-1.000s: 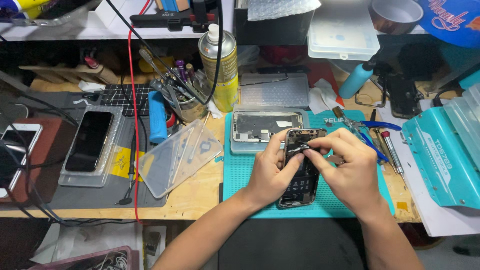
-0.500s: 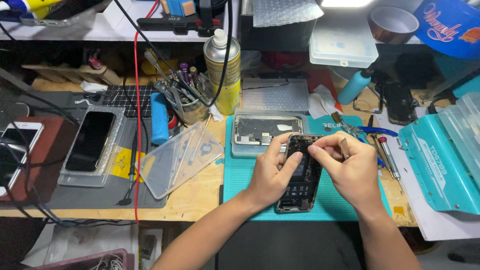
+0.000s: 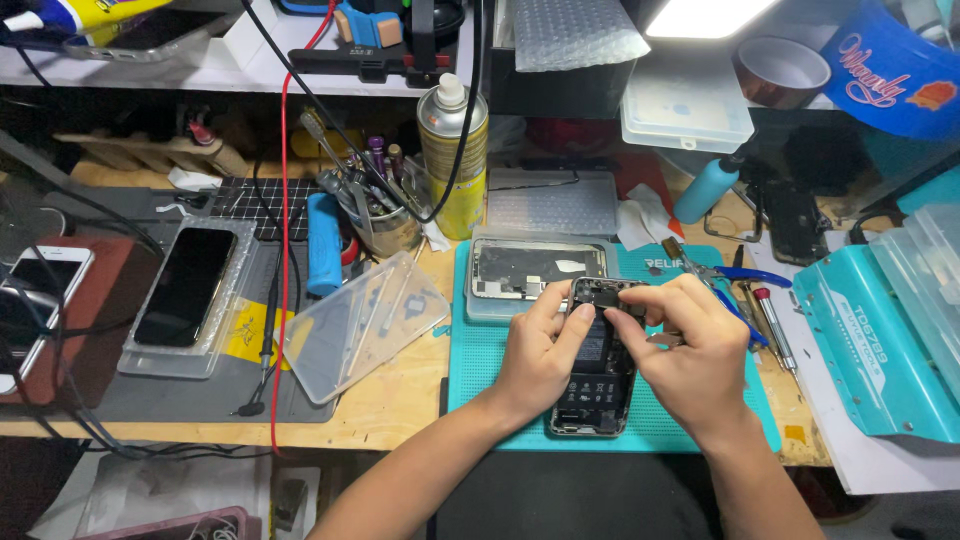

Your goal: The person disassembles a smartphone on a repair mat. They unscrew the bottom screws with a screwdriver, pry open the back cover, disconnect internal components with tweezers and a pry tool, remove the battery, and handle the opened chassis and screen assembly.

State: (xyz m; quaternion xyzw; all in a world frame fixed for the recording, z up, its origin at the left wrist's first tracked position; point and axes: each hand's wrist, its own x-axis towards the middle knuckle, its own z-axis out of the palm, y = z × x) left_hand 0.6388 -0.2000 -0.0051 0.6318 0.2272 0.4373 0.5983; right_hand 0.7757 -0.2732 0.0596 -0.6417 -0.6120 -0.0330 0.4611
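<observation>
The right hand (image 3: 690, 350) has been drawn lower, fingers pinched at the top of the opened phone (image 3: 597, 365), which is gripped by the left hand (image 3: 540, 355) on the teal mat (image 3: 480, 370).

Both hands meet over the opened phone (image 3: 597, 370) on the teal mat (image 3: 480, 375): left hand (image 3: 540, 355) steadies its side, right hand (image 3: 690, 350) pinches at its top edge. A detached screen (image 3: 535, 270) lies just behind, and a spray can (image 3: 452, 155) stands further back on the bench (image 3: 400, 395).

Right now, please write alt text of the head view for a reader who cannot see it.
Both hands, left hand and right hand, work on an opened phone lying on a teal mat. A spray can and tool cup stand behind.
</observation>
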